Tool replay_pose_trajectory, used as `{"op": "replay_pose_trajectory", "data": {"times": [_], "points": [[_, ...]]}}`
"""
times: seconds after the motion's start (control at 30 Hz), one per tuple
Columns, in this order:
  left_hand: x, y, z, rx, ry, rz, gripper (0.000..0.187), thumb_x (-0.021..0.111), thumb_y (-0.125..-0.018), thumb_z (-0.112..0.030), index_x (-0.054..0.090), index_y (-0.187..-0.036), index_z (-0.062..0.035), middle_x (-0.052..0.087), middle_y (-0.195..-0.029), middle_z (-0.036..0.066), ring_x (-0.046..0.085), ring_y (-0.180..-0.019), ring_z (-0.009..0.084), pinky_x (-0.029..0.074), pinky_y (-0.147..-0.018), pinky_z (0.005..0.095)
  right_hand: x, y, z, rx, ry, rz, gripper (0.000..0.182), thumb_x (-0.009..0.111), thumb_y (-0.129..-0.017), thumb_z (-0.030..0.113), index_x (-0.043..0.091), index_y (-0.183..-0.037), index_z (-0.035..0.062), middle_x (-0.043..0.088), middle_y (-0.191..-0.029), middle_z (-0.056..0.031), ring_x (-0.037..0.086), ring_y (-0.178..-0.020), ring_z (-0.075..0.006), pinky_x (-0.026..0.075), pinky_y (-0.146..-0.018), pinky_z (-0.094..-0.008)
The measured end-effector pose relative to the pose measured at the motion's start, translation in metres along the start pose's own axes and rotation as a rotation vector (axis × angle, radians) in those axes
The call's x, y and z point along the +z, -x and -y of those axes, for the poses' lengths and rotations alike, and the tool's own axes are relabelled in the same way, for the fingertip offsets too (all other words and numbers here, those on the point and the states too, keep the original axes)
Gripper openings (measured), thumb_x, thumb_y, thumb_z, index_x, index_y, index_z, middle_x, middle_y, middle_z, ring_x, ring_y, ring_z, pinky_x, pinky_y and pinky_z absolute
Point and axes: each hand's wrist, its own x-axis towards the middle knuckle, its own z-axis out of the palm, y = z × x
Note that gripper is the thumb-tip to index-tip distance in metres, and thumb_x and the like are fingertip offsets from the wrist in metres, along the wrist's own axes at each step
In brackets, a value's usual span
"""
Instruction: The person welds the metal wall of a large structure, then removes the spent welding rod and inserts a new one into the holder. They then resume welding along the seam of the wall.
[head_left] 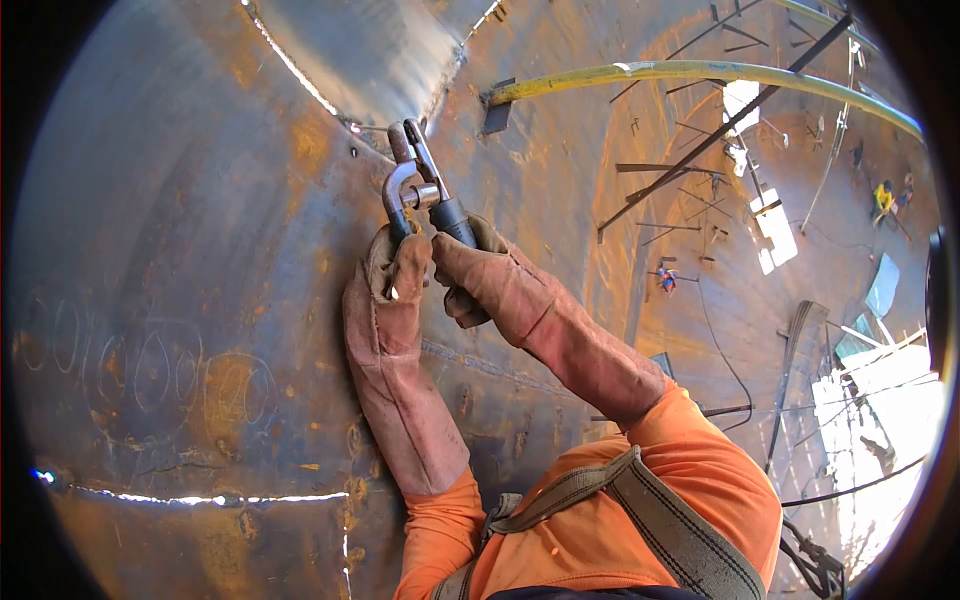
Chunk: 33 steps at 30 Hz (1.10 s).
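Note:
Both my hands wear long brown leather welding gloves. My right hand is wrapped round the black handle of a metal electrode holder, which points up at the steel wall. My left hand is closed at the lower end of its curved lever, right beside the right hand. The holder's jaws overlap the corner of a paler steel plate in this view. Close to the jaw tips, a small pinkish glow shows at the seam.
Rust-stained steel wall fills the left, with a light-lit gap low down. A yellow curved pipe juts from a bracket at upper right. Far below are people, dark bars and cables. A harness strap crosses my orange sleeve.

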Motion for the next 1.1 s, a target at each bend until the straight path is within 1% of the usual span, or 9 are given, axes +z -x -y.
{"op": "replay_pose_trajectory", "data": {"times": [0.07, 0.13, 0.3, 0.7, 0.77, 0.83, 0.93, 1.0, 1.1], "points": [[-0.001, 0.001, -0.004, -0.041, -0.006, 0.003, 0.053, 0.059, -0.113, -0.057, 0.074, -0.124, -0.0066, 0.066, -0.094, 0.008, 0.062, -0.085, 0.0217, 0.050, -0.078, 0.0401, 0.000, 0.000, 0.000, 0.010, 0.000, -0.009, 0.065, 0.067, -0.110, 0.050, 0.053, -0.161, 0.0120, 0.055, -0.104, -0.0002, 0.055, -0.073, -0.0091, 0.048, -0.063, -0.0286], [-0.002, 0.003, -0.014, -0.082, -0.014, 0.008, 0.050, 0.060, -0.112, -0.053, 0.074, -0.123, -0.0062, 0.065, -0.094, 0.008, 0.061, -0.084, 0.0212, 0.050, -0.078, 0.0399, -0.001, -0.001, 0.003, -0.002, 0.018, -0.005, 0.048, 0.065, -0.110, 0.043, 0.057, -0.143, 0.0080, 0.059, -0.098, -0.0011, 0.058, -0.069, -0.0091, 0.050, -0.060, -0.0291], [-0.001, 0.007, -0.031, -0.154, 0.133, -0.027, 0.048, 0.060, -0.108, -0.048, 0.076, -0.116, -0.0037, 0.062, -0.090, 0.004, 0.055, -0.084, 0.0178, 0.046, -0.080, 0.0365, 0.007, 0.009, 0.020, -0.001, 0.002, -0.010, 0.049, 0.066, -0.110, 0.043, 0.058, -0.142, 0.0070, 0.058, -0.100, -0.0023, 0.058, -0.070, -0.0092, 0.050, -0.060, -0.0286], [0.002, 0.003, -0.008, -0.132, 0.116, 0.066, 0.058, 0.062, -0.106, -0.052, 0.075, -0.130, -0.0003, 0.069, -0.101, 0.007, 0.062, -0.092, 0.0208, 0.050, -0.086, 0.0373, -0.001, -0.004, 0.001, 0.005, 0.042, -0.028, 0.052, 0.068, -0.109, 0.049, 0.060, -0.140, 0.0081, 0.058, -0.096, 0.0001, 0.058, -0.069, -0.0078, 0.051, -0.061, -0.0287], [0.029, 0.004, 0.048, 0.109, 0.124, -0.300, 0.052, 0.065, -0.111, -0.049, 0.075, -0.124, -0.0002, 0.071, -0.094, 0.013, 0.065, -0.084, 0.0239, 0.054, -0.078, 0.0417, -0.009, -0.018, -0.010, 0.004, -0.053, 0.116, 0.052, 0.068, -0.109, 0.048, 0.058, -0.142, 0.0093, 0.058, -0.094, 0.0009, 0.057, -0.068, -0.0076, 0.050, -0.061, -0.0285], [-0.002, 0.007, -0.003, -0.053, 0.144, 0.048, 0.048, 0.060, -0.115, -0.046, 0.075, -0.131, -0.0034, 0.074, -0.105, 0.011, 0.067, -0.098, 0.0230, 0.055, -0.090, 0.0402, -0.004, -0.017, -0.010, -0.006, -0.048, 0.058, 0.052, 0.068, -0.109, 0.048, 0.058, -0.142, 0.0096, 0.057, -0.094, 0.0012, 0.057, -0.068, -0.0074, 0.049, -0.061, -0.0284], [0.000, 0.007, -0.007, -0.028, 0.089, 0.024, 0.051, 0.057, -0.117, -0.050, 0.074, -0.130, -0.0037, 0.073, -0.103, 0.010, 0.066, -0.096, 0.0227, 0.054, -0.089, 0.0398, 0.000, -0.011, -0.007, -0.016, -0.041, 0.022, 0.052, 0.068, -0.109, 0.048, 0.058, -0.143, 0.0099, 0.057, -0.093, 0.0015, 0.057, -0.068, -0.0073, 0.049, -0.061, -0.0283], [0.003, 0.004, -0.012, 0.002, 0.074, -0.031, 0.054, 0.059, -0.112, -0.052, 0.070, -0.125, -0.0009, 0.072, -0.100, 0.026, 0.067, -0.087, 0.0418, 0.054, -0.082, 0.0518, 0.001, -0.012, -0.007, -0.020, -0.037, 0.004, 0.052, 0.068, -0.109, 0.048, 0.058, -0.143, 0.0101, 0.057, -0.093, 0.0018, 0.057, -0.067, -0.0072, 0.049, -0.061, -0.0281], [0.002, -0.001, -0.003, -0.014, 0.062, 0.002, 0.057, 0.059, -0.111, -0.054, 0.069, -0.126, 0.0000, 0.072, -0.101, 0.027, 0.067, -0.088, 0.0443, 0.054, -0.082, 0.0528, 0.001, -0.012, -0.007, -0.031, -0.037, -0.012, 0.053, 0.068, -0.109, 0.049, 0.057, -0.144, 0.0104, 0.057, -0.093, 0.0021, 0.057, -0.067, -0.0070, 0.048, -0.060, -0.0280]]}}
